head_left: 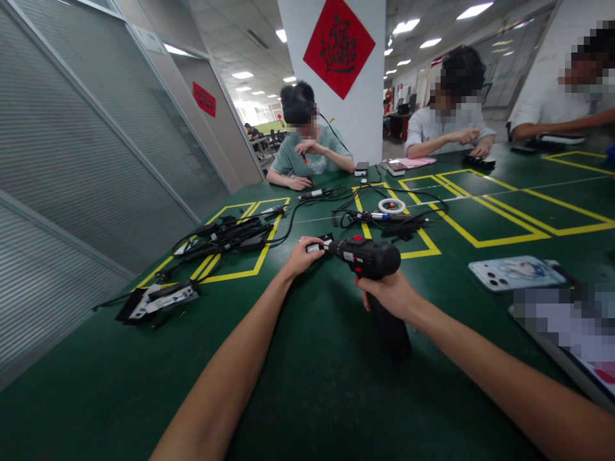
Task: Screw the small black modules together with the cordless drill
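My right hand (384, 291) is wrapped round the grip of a black cordless drill (368, 256) with red details. The drill points left, and its chuck and tip reach a small dark part with a pale face (316, 246) on the green table. Fingers of my left hand (304, 257) are closed on the left side of that small part, holding it against the drill's tip. Whether the bit touches the part cannot be made out. The drill's battery base hangs below my right hand, low over the table.
Tangled black cables (230, 234) lie to the left, with a black-and-white packet (163, 298) in front. Beyond the drill are a white tape ring (391, 205) and pen-like tools (384, 217). A phone (516, 273) lies at right. Several people sit around the green table (298, 384).
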The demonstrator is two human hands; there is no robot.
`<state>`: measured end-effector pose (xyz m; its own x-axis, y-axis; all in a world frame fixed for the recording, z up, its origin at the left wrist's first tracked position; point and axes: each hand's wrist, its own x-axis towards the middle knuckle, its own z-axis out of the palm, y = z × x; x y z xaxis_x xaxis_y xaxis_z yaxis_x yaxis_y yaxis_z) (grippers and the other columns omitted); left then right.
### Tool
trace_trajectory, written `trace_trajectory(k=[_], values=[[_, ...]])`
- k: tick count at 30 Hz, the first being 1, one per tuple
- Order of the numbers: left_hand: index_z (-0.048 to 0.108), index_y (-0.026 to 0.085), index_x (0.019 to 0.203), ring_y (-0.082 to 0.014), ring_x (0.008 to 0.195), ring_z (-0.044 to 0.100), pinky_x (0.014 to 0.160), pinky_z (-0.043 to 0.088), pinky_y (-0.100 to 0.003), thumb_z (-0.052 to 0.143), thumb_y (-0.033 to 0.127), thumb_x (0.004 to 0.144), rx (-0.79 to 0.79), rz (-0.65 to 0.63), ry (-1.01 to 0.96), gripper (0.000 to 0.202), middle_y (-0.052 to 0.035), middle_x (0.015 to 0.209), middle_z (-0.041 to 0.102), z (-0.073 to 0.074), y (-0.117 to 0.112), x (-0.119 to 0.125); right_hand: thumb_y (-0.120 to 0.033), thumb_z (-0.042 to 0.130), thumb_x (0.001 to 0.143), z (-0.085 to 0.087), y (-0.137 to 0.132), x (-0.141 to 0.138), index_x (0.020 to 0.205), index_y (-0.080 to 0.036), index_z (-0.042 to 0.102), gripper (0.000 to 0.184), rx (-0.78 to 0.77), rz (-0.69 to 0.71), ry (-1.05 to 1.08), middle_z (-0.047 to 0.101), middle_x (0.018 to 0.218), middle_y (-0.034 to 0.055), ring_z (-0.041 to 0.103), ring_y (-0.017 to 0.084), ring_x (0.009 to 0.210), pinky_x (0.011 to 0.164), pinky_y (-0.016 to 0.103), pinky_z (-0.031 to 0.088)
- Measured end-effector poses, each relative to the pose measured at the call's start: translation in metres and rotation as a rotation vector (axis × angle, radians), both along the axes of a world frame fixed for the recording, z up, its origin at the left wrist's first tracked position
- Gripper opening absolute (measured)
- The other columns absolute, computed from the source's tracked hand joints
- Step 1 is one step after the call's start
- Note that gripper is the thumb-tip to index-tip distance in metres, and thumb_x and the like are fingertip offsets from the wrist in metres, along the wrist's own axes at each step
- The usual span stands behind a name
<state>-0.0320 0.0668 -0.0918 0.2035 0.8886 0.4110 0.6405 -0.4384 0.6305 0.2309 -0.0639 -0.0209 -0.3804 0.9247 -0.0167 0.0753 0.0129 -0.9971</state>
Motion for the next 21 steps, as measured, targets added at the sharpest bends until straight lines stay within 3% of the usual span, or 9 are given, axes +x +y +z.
trace_trajectory(k=[10,21], values=[[0.066,0.021,0.099,-0.0214,0.098,0.055,0.092,0.042,-0.037,0.062,0.024,0.067,-0.008,0.053,-0.004,0.032,-0.0031,0.099,0.061,-0.0032,0.0049,0.0013,-0.017,0.055,0.070,-0.0009,0.0019,-0.0023,0.067,-0.019,0.054,0.004,-0.032,-0.012,-0.012,0.052,0.041,-0.0040,0.050,0.013,0.038,0.040,0.023,0.038],[0.065,0.021,0.098,-0.0213,0.096,0.055,0.091,0.042,-0.036,0.063,0.025,0.067,0.004,0.025,-0.002,0.031,-0.0030,0.097,0.060,-0.0034,0.0085,-0.0001,-0.016,0.055,0.071,0.0025,-0.0008,-0.0037,0.074,-0.018,0.057,0.004,-0.044,-0.010,0.023,0.054,0.042,-0.0032,0.052,0.013,0.039,0.041,0.023,0.041]])
